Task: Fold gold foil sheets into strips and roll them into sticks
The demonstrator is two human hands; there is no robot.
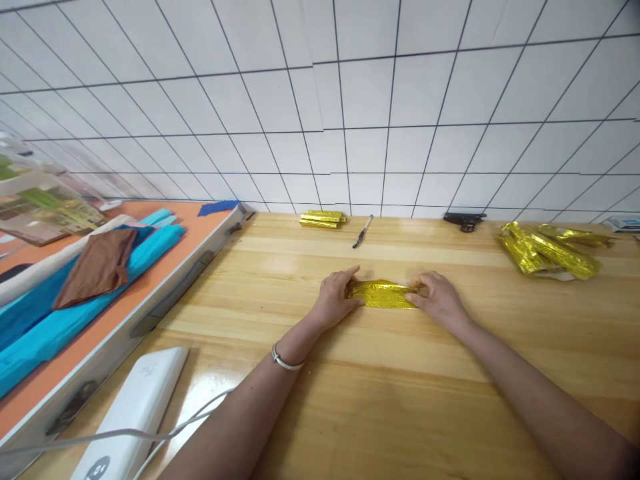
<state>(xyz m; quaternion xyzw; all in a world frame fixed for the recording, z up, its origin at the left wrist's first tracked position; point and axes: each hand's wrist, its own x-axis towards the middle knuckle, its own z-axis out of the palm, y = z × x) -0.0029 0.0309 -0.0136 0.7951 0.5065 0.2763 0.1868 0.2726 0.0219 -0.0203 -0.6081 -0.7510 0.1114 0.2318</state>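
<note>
A shiny strip of gold foil (384,295) lies crosswise on the wooden table (330,400), with creases along its surface. At its left end, my left hand (336,297) grips the foil between thumb and fingers. My right hand (436,299) pinches the opposite end, thumb in front and fingers behind. Beyond the hands, near the wall, rest several rolled gold foil pieces (323,219) and a pen (363,232).
Crumpled gold foil (550,250) lies at the right, near a black clip-like object (465,221). On the left, a raised orange surface (200,230) holds blue and brown cloth-like pieces (97,267). A white power bank (137,407) with cables sits front left. A tiled wall (365,100) bounds the back.
</note>
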